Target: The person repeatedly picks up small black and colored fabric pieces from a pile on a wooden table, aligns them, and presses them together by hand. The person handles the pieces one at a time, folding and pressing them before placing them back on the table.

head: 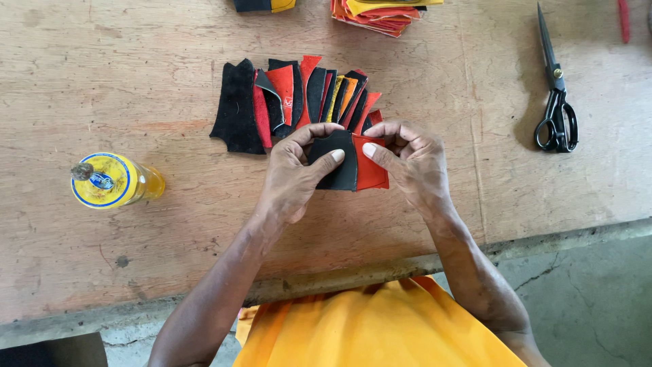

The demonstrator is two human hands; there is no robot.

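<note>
Hidden: my fingertips curl behind the black piece (337, 160) and the red piece (371, 170), so I cannot see how they sit at the back.
Cut off: a red and orange stack (377, 15) and a black and yellow scrap (263, 5) run off the top edge; a thin red thing (623, 19) at the top right corner is too clipped to name.
My left hand (288, 173): thumb pressed on the black piece, fingers pinching it.
My right hand (411, 163): thumb pressed on the red piece, fingers pinching it.
Where: both pieces overlap between my hands, just above the worktop (102, 81), touching the fan.
Label: the bottle (115, 180) lies on its side at left, yellow, with a blue ring round its label; the print is too small.
Counts: one pair of black scissors (557, 102), one bottle, one fan of black, red and orange cut pieces (292, 98); its overlapping pieces I cannot count exactly.
</note>
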